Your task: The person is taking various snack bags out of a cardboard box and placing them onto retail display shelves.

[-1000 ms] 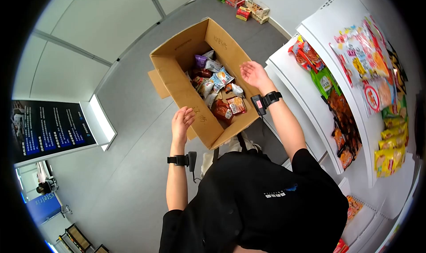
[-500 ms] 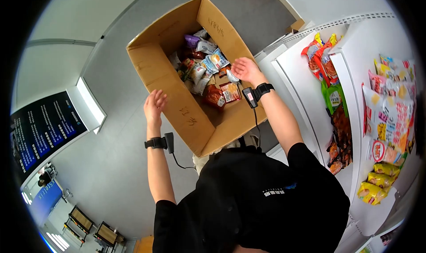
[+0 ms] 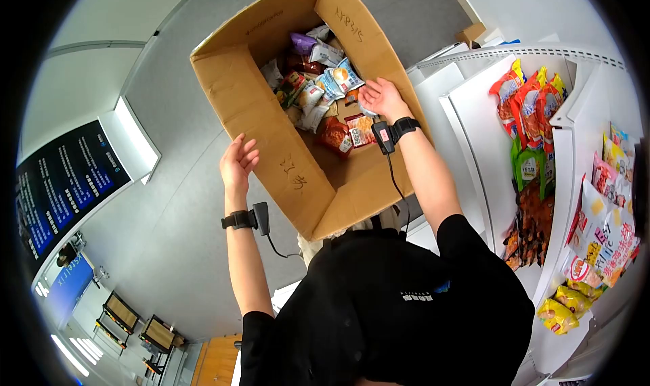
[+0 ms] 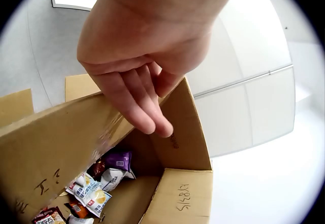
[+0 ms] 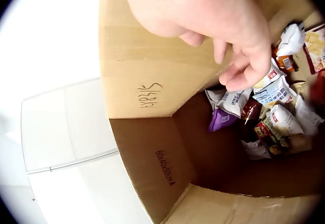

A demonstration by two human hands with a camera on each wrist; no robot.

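Note:
A tall open cardboard box (image 3: 261,125) stands in front of the person, with several snack packets in it. Among them are a purple packet (image 3: 302,43), a blue-and-white packet (image 3: 347,77) and a red-brown packet (image 3: 334,136). At the box's left wall is the left hand (image 3: 238,164), its fingers loosely bent. The left wrist view has these fingers (image 4: 134,107) over the rim, holding nothing. The right hand (image 3: 384,98) hovers inside the right wall, palm up and fingers relaxed. In the right wrist view, its fingertips (image 5: 237,79) overlap the packets.
White shelves (image 3: 462,149) line the right side, close to the right arm. They carry red bags (image 3: 528,108), a green bag (image 3: 528,166), dark brown packs (image 3: 535,217) and yellow bags (image 3: 559,316). A dark board with text (image 3: 68,190) is at the left. Cables hang from both wrist cameras.
The head view has shifted, bringing the box larger and more of the shelves into sight. The right hand has moved inward over the packets; the left hand has shifted along the left wall.

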